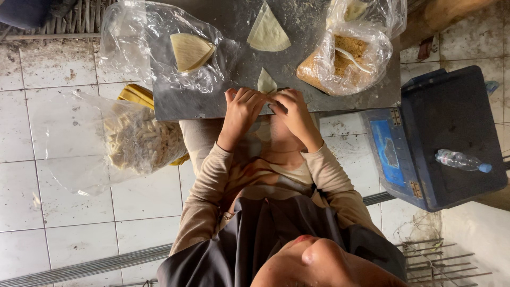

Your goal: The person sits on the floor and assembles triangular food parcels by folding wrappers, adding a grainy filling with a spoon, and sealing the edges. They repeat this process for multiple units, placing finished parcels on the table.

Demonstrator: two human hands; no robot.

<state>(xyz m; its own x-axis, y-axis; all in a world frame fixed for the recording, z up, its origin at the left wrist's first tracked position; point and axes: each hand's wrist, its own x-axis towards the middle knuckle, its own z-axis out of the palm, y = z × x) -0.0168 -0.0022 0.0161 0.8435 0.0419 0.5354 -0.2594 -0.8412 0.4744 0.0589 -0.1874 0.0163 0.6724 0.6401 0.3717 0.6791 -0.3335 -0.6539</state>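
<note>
Hands meet at the near edge of the tabletop (212,103): I see my left hand (241,109) and right hand (295,111) pressed close, pinching a small pale dough wrapper (265,83) poking up between the fingertips; a crumb bag (345,61) lies just beyond the right hand

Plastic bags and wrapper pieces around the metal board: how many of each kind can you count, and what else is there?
Clear plastic bags: 4 (wrapper bag, crumb bag, top bag, filled-rolls bag)
Dough wrapper pieces: 3 (in bag, on board, at the fingers)
Water bottles: 1
Dark cases: 1
Total: 9
</note>
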